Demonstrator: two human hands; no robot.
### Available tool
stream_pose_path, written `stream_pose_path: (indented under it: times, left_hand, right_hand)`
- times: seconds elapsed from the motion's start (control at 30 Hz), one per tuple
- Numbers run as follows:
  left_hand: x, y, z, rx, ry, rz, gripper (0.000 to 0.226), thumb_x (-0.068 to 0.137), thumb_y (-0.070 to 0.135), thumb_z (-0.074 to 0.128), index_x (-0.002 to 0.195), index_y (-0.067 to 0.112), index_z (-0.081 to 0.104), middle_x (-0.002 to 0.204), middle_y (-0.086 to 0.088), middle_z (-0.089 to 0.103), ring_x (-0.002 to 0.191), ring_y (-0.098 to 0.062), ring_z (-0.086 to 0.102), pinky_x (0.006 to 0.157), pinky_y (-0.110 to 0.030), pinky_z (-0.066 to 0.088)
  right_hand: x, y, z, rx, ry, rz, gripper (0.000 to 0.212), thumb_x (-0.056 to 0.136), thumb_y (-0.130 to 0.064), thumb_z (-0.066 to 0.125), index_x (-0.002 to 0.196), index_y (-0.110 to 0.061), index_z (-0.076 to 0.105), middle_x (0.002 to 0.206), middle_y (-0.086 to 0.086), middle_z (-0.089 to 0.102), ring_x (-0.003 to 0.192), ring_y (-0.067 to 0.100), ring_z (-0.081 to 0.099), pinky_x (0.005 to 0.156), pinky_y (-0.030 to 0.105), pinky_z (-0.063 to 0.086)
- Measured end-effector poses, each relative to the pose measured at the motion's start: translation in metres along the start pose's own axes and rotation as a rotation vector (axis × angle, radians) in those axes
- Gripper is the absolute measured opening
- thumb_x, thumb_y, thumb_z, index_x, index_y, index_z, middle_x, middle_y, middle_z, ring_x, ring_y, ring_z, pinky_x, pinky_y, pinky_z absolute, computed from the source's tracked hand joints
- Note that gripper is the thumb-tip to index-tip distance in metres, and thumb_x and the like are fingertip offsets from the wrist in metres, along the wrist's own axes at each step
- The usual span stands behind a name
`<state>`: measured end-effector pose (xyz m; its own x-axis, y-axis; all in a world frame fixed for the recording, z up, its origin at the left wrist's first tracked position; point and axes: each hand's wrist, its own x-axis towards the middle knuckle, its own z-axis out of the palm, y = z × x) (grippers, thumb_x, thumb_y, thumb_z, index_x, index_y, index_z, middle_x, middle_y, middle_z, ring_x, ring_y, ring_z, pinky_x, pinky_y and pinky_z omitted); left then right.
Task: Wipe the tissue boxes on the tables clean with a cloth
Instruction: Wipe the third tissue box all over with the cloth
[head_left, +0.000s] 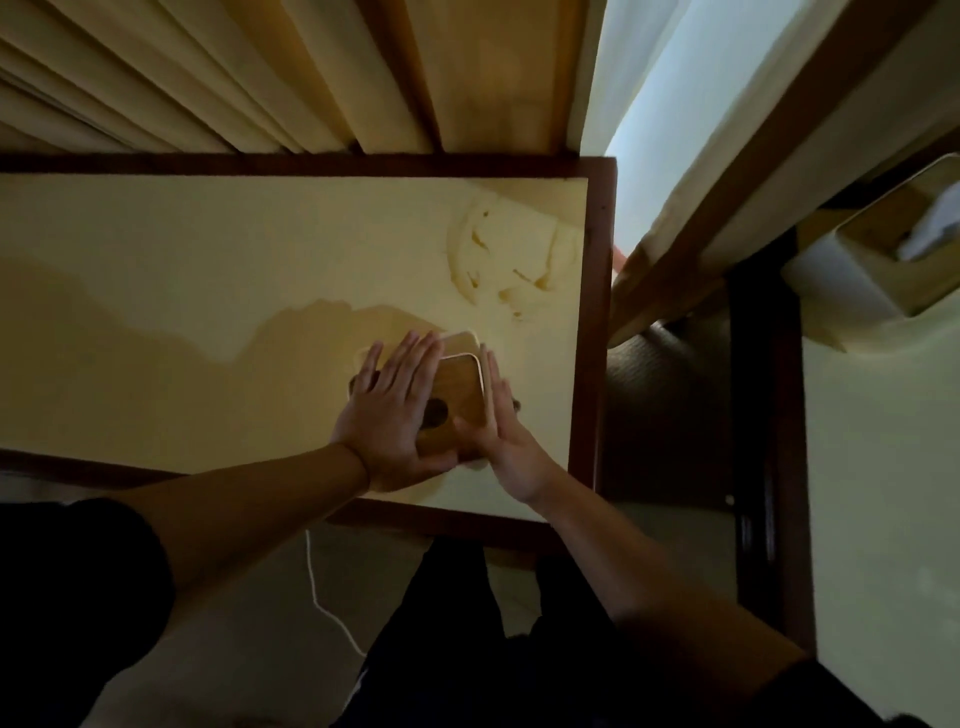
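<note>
Left grip (387, 402) lies flat, fingers straight, on the wooden-topped white tissue box (460, 397); right grip (506, 441) presses its side, fingers straight, near the cream counter's (208, 249) right edge.

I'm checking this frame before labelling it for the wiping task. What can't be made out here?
- Tissue box, head view: its sides and most of its wooden lid are covered by the left hand and right hand.
- Cloth: none can be made out; dim light.
- Second tissue box, head view: cut off by the right edge.
- Marks on the table: whether stains or reflections, unclear.
</note>
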<state>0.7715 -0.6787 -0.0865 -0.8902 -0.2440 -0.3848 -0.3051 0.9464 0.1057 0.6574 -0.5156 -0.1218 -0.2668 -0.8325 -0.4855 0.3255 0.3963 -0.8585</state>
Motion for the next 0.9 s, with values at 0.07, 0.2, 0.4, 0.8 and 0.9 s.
stream_pose_path:
  times: [0.07, 0.2, 0.4, 0.8, 0.9]
  left_hand:
    - [-0.002, 0.000, 0.001, -0.021, -0.008, -0.005, 0.128, 0.079, 0.095, 0.033, 0.166, 0.007, 0.000, 0.175, -0.009, 0.002, 0.161, -0.028, -0.001, 0.127, -0.060, 0.004]
    - [-0.004, -0.001, -0.003, -0.064, 0.016, 0.012, 0.129, 0.080, 0.098, 0.033, 0.166, 0.008, -0.001, 0.175, -0.007, -0.001, 0.161, -0.026, -0.005, 0.128, -0.060, 0.002]
    - [0.006, -0.027, -0.017, -0.032, -0.026, 0.176, 0.144, 0.066, 0.109, 0.027, 0.164, 0.012, -0.014, 0.174, -0.004, -0.014, 0.160, -0.024, -0.016, 0.127, -0.057, -0.007]
    - [0.031, -0.095, -0.049, 0.345, -0.257, 0.629, 0.147, 0.061, 0.080, 0.073, 0.162, 0.028, -0.021, 0.162, -0.003, -0.044, 0.150, -0.025, -0.041, 0.122, -0.053, -0.024]
    - [0.026, -0.105, -0.063, 0.451, -0.299, 0.691, 0.151, 0.063, 0.058, 0.090, 0.159, 0.039, -0.025, 0.157, -0.008, -0.051, 0.148, -0.032, -0.042, 0.122, -0.054, -0.024]
  right_hand:
    - [-0.017, 0.004, 0.003, 0.002, -0.021, 0.021, 0.082, 0.095, -0.060, 0.055, 0.151, -0.064, -0.005, 0.166, -0.029, -0.013, 0.156, 0.014, -0.025, 0.127, 0.053, -0.014]
    - [-0.034, 0.000, 0.003, -0.010, 0.007, 0.032, 0.061, 0.103, -0.054, 0.041, 0.157, -0.055, 0.013, 0.166, -0.033, 0.006, 0.157, 0.005, -0.018, 0.127, 0.047, -0.022]
    - [-0.058, -0.028, -0.010, -0.468, 0.434, 0.154, 0.024, 0.110, -0.033, 0.052, 0.121, -0.038, 0.072, 0.120, -0.007, 0.049, 0.120, 0.020, 0.047, 0.104, 0.034, 0.043]
    - [-0.083, -0.020, 0.015, -1.003, 0.425, 0.185, 0.029, 0.101, -0.026, 0.066, 0.129, -0.030, 0.070, 0.120, -0.007, 0.069, 0.111, 0.019, 0.063, 0.089, 0.027, 0.050]
    - [-0.074, -0.022, 0.030, -0.906, 0.085, 0.347, 0.034, 0.104, -0.024, 0.065, 0.137, -0.020, 0.068, 0.138, -0.008, 0.058, 0.129, 0.013, 0.054, 0.096, 0.011, 0.039]
